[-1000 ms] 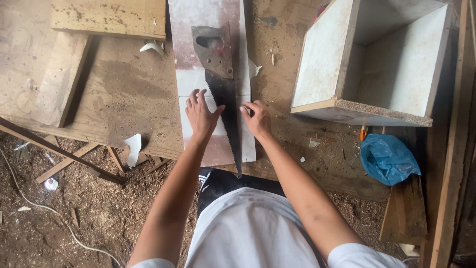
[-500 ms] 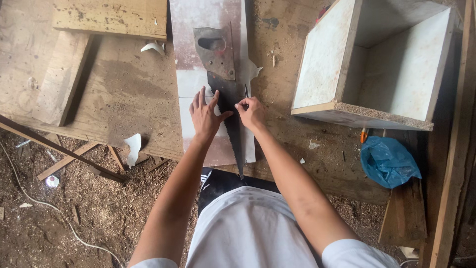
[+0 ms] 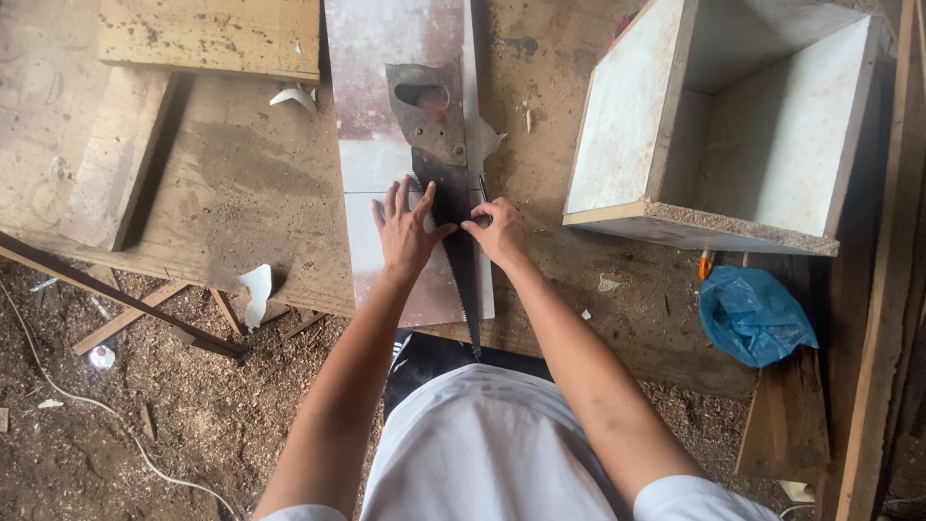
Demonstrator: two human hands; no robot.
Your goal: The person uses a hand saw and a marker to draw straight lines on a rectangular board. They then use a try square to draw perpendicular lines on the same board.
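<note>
Handsaw (image 3: 449, 207): lies flat along the white panel (image 3: 386, 164), grey handle at the far end beyond both hands, dark toothed blade running back toward the person, tip past the near edge of the panel.
Left hand (image 3: 403, 232): palm down, fingers (image 3: 392, 201) spread wide and laid flat on the panel just left of the blade; thumb stretched right, touching the blade. Nothing is gripped.
Right hand (image 3: 502, 232): fingers curled narrow, thumb and forefinger pinched together at the right edge of the blade. A thin dark stick, possibly a pencil, shows just beyond the fingertips; whether it is held cannot be told.
Panel: long white board with brown stains, under both hands, lying on the wooden worktop (image 3: 241, 183); its near end overhangs the worktop edge.
Box (image 3: 733, 125): open chipboard box with white faces, well right of the right hand.
Blue bag (image 3: 754, 314): crumpled plastic, right of the right forearm, below the box.
Plank (image 3: 207, 37): bare wood, far left of the left fingers.
Floor (image 3: 145, 425): sawdust, wood scraps and a thin white cable (image 3: 96, 405), left of the left arm.
</note>
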